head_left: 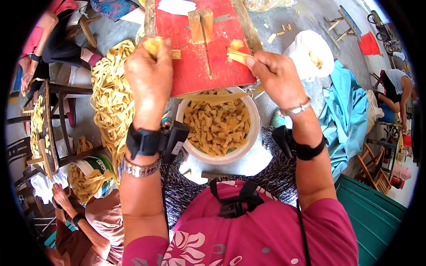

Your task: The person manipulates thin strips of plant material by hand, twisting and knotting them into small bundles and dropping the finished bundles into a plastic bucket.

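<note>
My left hand (148,66) is closed at the left edge of a red board (188,73), gripping a folded yellow strip (153,45) that looks like tofu skin. A short end pokes out beside its fingers. Over the board's right edge, my right hand (279,73) pinches a layered yellow strip (239,56) between thumb and fingers. Two wooden blocks (200,26) stand upright on the board, with a flat metal blade (223,18) beside them. Below the board's front edge, a long yellow band (213,98) hangs across a white tub (255,133) full of short knotted pieces (217,126).
A heap of long yellow strips (111,93) lies left of the board. At right are a white bucket (306,48), a blue-green cloth (344,111) and a green box (372,213). Co-workers sit at left, beside a bench (53,133), and at far right.
</note>
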{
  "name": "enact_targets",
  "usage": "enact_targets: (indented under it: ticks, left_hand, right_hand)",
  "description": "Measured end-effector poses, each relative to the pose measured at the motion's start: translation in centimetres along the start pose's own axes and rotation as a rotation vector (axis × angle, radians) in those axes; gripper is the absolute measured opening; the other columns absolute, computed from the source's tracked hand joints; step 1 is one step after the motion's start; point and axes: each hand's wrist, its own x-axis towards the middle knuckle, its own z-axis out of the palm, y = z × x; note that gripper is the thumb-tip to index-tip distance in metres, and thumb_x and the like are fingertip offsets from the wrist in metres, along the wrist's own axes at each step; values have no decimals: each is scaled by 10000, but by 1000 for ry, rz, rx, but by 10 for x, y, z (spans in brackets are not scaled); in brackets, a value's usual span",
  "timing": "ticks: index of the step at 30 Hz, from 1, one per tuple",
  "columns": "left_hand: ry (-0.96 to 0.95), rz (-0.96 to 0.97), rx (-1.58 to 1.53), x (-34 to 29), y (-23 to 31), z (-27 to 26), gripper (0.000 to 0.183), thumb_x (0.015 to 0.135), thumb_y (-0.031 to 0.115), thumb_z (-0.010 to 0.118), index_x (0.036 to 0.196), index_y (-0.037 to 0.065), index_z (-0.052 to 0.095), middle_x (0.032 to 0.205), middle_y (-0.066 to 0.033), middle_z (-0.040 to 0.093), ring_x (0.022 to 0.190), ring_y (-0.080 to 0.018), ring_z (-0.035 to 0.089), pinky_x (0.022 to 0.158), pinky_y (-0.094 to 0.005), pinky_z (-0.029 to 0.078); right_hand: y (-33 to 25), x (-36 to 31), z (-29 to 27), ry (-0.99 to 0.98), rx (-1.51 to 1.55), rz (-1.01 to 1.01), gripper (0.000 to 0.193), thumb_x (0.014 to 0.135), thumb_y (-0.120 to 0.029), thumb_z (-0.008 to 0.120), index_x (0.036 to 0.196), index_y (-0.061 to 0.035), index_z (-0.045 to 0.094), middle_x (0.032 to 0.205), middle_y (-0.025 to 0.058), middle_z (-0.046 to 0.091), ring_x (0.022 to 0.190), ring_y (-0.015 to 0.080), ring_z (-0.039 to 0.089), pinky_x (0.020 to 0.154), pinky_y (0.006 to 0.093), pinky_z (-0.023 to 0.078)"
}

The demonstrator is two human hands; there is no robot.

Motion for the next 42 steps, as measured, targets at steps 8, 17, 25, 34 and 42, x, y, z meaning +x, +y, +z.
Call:
enact_targets:
  ticks: [8,17,25,34,42]
  left_hand:
    - [-990,-25,-247,-65,30,-24,408,838,271,653,1117,-15,568,817,-53,642,614,-85,542,544,-206,420]
    - [-943,-802,-1107,-93,36,5,638,959,505,250,1187,-53,458,1034,-193,600,894,-262,633,777,-349,515]
    - [-657,-953,-1535,-99,40,0,390,972,379,340,926,26,501,685,-71,542,547,-135,503,578,-285,460]
    - [-1317,-553,-1027,-85,70,-43,229,889,184,526,745,13,472,561,-36,454,491,-114,445,458,-279,379]
    - [-726,331,-304,-88,59,-53,114,740,30,682,840,30,630,730,-83,600,582,-198,603,473,-273,474]
  right_hand:
    - [-22,-42,-15,120,734,-150,285,944,-273,484,843,-18,562,586,-53,405,477,27,308,424,186,224]
    - [-20,-72,-79,-161,1248,-385,280,957,-320,434,777,-107,454,514,-54,435,412,90,425,425,267,407]
    - [-27,-96,-28,-619,1048,26,298,891,-254,559,815,28,619,679,81,606,571,169,601,530,257,449]
    - [-46,-80,16,-86,1000,-87,363,908,-444,481,831,-90,456,838,115,592,888,332,565,721,419,466]
    - [-53,-73,10,-306,692,153,288,931,-231,449,755,-13,512,676,35,511,608,90,443,554,240,370]
